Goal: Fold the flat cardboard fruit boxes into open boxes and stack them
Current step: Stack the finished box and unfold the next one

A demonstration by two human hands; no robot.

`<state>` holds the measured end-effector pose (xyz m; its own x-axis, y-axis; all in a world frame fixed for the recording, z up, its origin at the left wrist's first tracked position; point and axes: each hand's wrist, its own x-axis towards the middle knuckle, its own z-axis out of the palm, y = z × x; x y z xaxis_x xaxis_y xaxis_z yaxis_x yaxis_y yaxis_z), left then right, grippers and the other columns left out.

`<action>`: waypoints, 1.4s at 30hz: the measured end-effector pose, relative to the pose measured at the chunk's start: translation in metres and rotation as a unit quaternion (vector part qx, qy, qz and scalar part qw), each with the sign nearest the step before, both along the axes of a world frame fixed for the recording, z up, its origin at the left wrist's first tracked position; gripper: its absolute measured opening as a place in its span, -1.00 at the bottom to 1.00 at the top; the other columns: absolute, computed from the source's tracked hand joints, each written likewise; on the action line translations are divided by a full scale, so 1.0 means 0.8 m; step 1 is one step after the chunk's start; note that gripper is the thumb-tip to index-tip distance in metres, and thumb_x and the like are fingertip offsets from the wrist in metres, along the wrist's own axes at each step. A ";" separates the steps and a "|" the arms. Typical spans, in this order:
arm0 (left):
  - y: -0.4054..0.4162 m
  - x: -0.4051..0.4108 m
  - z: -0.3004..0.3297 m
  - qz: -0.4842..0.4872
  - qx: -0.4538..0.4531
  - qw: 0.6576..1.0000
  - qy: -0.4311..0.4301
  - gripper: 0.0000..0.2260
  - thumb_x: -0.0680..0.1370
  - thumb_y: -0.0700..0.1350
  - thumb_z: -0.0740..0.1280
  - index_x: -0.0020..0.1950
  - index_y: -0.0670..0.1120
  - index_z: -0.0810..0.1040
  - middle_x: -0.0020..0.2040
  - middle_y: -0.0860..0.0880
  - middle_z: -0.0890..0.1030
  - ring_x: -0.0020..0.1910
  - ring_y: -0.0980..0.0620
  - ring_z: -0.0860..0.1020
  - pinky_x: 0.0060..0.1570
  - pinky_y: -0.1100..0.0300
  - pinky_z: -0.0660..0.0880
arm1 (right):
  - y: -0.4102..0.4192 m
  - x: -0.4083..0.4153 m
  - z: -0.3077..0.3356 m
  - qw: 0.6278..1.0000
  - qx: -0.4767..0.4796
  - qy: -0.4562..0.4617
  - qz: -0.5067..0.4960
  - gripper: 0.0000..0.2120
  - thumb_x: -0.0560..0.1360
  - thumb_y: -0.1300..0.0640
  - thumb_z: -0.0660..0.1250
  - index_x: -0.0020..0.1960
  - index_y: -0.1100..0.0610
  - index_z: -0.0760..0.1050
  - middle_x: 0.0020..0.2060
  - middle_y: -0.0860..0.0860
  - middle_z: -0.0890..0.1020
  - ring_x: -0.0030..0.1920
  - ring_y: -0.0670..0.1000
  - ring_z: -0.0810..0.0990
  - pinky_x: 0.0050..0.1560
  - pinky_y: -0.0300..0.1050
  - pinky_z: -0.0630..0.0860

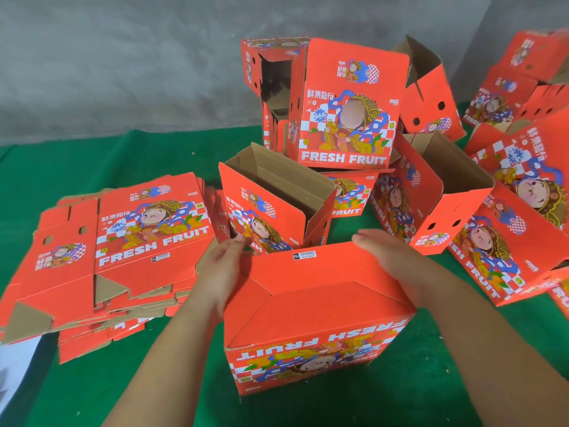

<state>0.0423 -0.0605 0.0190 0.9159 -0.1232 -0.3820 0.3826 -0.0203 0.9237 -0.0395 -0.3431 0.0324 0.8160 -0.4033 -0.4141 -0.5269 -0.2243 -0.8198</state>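
Directly below the camera, a red printed fruit box (317,315) is being worked on upside down on a green table cover (431,380), its "FRESH FRUIT" lettering reading inverted on the near wall and its bottom flaps facing up. The left hand (220,269) is being held flat against the box's left end, fingers straight and together, nothing gripped. The right hand (391,260) is being laid over the far right corner, fingers likewise extended and pressing rather than curling round anything. The step in hand appears to be the closing of the bottom: the angled flaps are being pushed down so that they lock into one another. To be done well, pressure is probably best applied evenly from both ends, with the long walls being kept square, so that the tabs seat fully and no corner is being left proud. A pile of flat unfolded boxes (123,251) is lying just left of the left hand. Beyond the hands, an open folded box (274,208) is standing upright, with a loose heap of finished boxes (348,106) behind it and more finished boxes (505,211) spreading to the right. A grey wall (123,57) is rising behind the table.
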 end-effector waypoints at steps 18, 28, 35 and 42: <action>-0.042 -0.064 0.021 -0.049 -0.181 0.955 0.230 -0.71 0.53 0.12 0.23 -0.14 -0.11 0.51 -0.36 -0.13 0.58 -0.43 -0.09 0.56 -0.24 0.16 0.50 | -0.006 -0.093 0.054 0.942 -0.129 -0.263 -0.165 -0.90 0.58 -0.07 0.35 -0.07 -0.10 0.58 -0.22 -0.10 0.58 -0.40 -0.25 0.51 -0.45 -0.18 0.51; -0.082 -0.103 0.043 -0.112 -0.257 0.953 0.115 -0.61 0.56 -0.17 0.23 0.37 0.08 0.50 0.14 -0.09 0.72 -0.11 -0.07 0.71 -0.21 0.10 0.64 | -0.036 -0.134 0.091 0.867 -0.254 -0.363 -0.227 -0.81 0.48 -0.07 0.26 0.01 -0.09 0.59 0.02 -0.21 0.71 0.09 -0.15 0.64 0.19 0.03 0.55; -0.108 -0.132 0.072 -0.187 -0.280 0.941 -0.018 -0.51 0.48 -0.23 0.32 0.38 0.10 0.53 0.23 -0.11 0.69 0.02 -0.02 0.68 -0.04 0.16 0.64 | -0.066 -0.160 0.104 0.795 -0.285 -0.439 -0.306 -0.79 0.54 0.10 0.24 -0.04 -0.18 0.57 0.03 -0.10 0.73 0.10 -0.07 0.68 0.18 0.11 0.59; -0.106 -0.111 0.105 -0.199 -0.279 0.931 -0.123 -0.45 0.49 -0.27 0.30 0.45 0.10 0.50 0.34 0.00 0.62 0.16 0.00 0.65 0.10 0.14 0.61 | -0.056 -0.151 0.108 0.754 -0.286 -0.497 -0.319 -0.77 0.60 0.14 0.26 -0.01 -0.21 0.51 0.08 -0.10 0.70 0.16 -0.02 0.66 0.22 0.09 0.56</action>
